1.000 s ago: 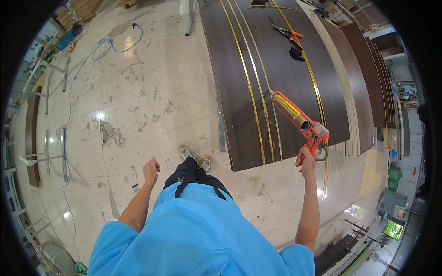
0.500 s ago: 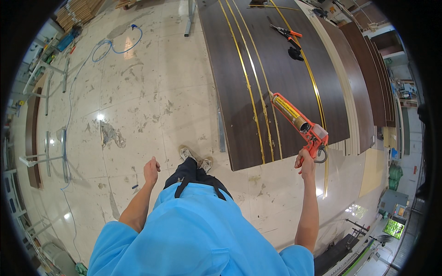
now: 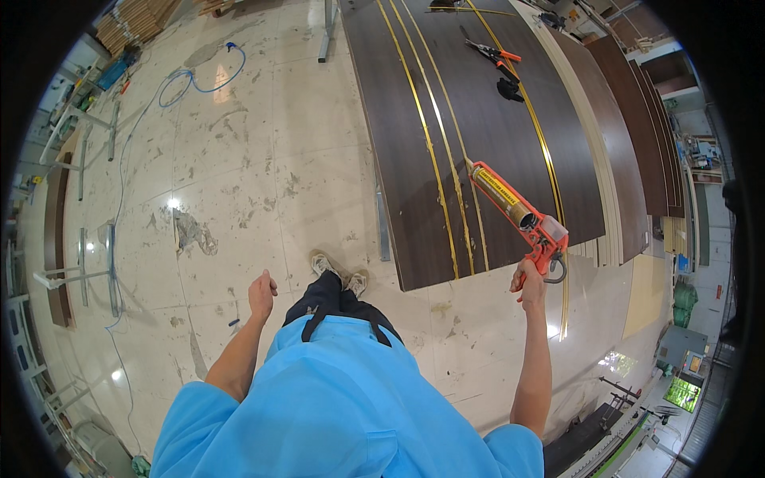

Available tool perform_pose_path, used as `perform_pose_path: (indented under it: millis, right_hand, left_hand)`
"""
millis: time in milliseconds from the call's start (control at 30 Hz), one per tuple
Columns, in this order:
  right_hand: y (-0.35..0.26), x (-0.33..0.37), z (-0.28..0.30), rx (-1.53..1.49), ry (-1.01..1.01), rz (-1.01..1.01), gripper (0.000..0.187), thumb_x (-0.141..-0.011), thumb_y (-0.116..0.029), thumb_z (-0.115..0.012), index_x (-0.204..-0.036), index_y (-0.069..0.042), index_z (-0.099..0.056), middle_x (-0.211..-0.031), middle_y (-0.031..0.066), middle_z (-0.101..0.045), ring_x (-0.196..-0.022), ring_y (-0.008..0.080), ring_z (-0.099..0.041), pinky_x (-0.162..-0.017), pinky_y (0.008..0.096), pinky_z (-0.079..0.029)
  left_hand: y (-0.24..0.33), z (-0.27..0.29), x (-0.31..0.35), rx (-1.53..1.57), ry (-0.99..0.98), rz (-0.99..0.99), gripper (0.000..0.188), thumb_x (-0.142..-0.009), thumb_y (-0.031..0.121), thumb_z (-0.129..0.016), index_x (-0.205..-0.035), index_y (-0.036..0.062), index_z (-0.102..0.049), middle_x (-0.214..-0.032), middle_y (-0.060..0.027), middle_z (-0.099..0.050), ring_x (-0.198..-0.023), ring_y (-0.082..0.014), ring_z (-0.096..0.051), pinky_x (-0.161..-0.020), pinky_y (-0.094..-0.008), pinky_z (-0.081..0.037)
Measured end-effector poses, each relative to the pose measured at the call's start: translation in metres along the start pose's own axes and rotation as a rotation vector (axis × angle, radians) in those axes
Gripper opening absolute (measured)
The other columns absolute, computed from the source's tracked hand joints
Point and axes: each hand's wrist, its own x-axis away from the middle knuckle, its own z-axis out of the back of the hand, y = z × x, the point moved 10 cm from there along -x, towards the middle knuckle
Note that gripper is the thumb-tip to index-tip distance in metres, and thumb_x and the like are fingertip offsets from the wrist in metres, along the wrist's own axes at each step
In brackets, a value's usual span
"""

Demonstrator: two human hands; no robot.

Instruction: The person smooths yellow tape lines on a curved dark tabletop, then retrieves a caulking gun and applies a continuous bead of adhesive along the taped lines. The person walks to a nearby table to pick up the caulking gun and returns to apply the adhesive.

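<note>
My right hand (image 3: 529,282) is wrapped round the handle of an orange caulking gun (image 3: 552,241). A gold adhesive cartridge (image 3: 500,193) lies in its frame, its nozzle pointing up and left over a dark brown panel (image 3: 406,211). The nozzle tip is by one of the lines running along the panel; whether it touches is unclear. Gold strips (image 3: 437,135) and grooves run lengthwise, and another gold strip (image 3: 545,155) lies farther right, its end overhanging the near edge. My left hand (image 3: 262,295) hangs beside my body above the floor, fingers loosely curled with nothing in them.
Orange-handled pliers or cutters (image 3: 496,56) and a small black object (image 3: 509,89) lie on the panel. More stacked boards (image 3: 621,151) stand to its right. A blue hose (image 3: 191,76) loops across the floor at left, near metal stands (image 3: 110,255).
The panel appears very slightly higher in the picture. Both hands and the caulking gun keep almost the same pose.
</note>
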Motion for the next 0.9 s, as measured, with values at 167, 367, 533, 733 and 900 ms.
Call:
perform_pose_path:
  millis: [167,367,533,733,900]
  right_hand:
    - [0.003,0.003,0.003,0.000,-0.004,0.015,0.015,-0.089,-0.016,-0.055,-0.077,-0.009,-0.050,-0.054,0.0028,-0.047,-0.041,0.0140,-0.046,-0.039,0.0308,-0.044]
    - [0.008,0.009,0.007,0.010,-0.009,0.008,0.015,-0.089,-0.016,-0.054,-0.076,-0.008,-0.050,-0.054,0.0032,-0.047,-0.040,0.0144,-0.046,-0.039,0.0304,-0.043]
    - [0.009,0.011,0.009,0.017,-0.007,0.004,0.015,-0.089,-0.015,-0.053,-0.077,-0.008,-0.050,-0.053,0.0034,-0.047,-0.040,0.0146,-0.046,-0.039,0.0302,-0.043]
    - [0.012,0.015,0.012,0.018,-0.002,-0.008,0.015,-0.090,-0.016,-0.053,-0.077,-0.008,-0.050,-0.053,0.0034,-0.047,-0.040,0.0147,-0.046,-0.039,0.0300,-0.042]
    - [0.015,0.017,0.014,0.027,-0.018,-0.010,0.016,-0.091,-0.016,-0.054,-0.077,-0.009,-0.050,-0.053,0.0032,-0.047,-0.040,0.0145,-0.046,-0.038,0.0300,-0.042]
  left_hand:
    - [-0.002,0.000,0.003,0.000,-0.007,0.020,0.065,-0.108,0.049,-0.040,-0.069,0.0022,-0.062,-0.058,-0.0073,-0.058,-0.057,-0.0173,-0.057,-0.059,-0.0342,-0.044]
    - [-0.002,-0.001,0.006,0.026,-0.015,0.010,0.064,-0.108,0.049,-0.042,-0.068,0.0028,-0.060,-0.060,-0.0061,-0.057,-0.057,-0.0145,-0.056,-0.057,-0.0315,-0.044]
    - [0.002,-0.001,0.005,0.021,-0.017,-0.019,0.064,-0.108,0.049,-0.042,-0.068,0.0027,-0.060,-0.059,-0.0062,-0.056,-0.056,-0.0146,-0.056,-0.057,-0.0316,-0.044]
    - [0.001,-0.001,0.008,0.016,-0.012,-0.010,0.064,-0.108,0.049,-0.041,-0.068,0.0030,-0.061,-0.058,-0.0064,-0.058,-0.056,-0.0158,-0.057,-0.058,-0.0331,-0.044]
    - [-0.003,-0.003,0.011,0.017,-0.009,0.009,0.064,-0.107,0.050,-0.041,-0.069,0.0030,-0.062,-0.058,-0.0062,-0.058,-0.056,-0.0161,-0.057,-0.059,-0.0335,-0.044]
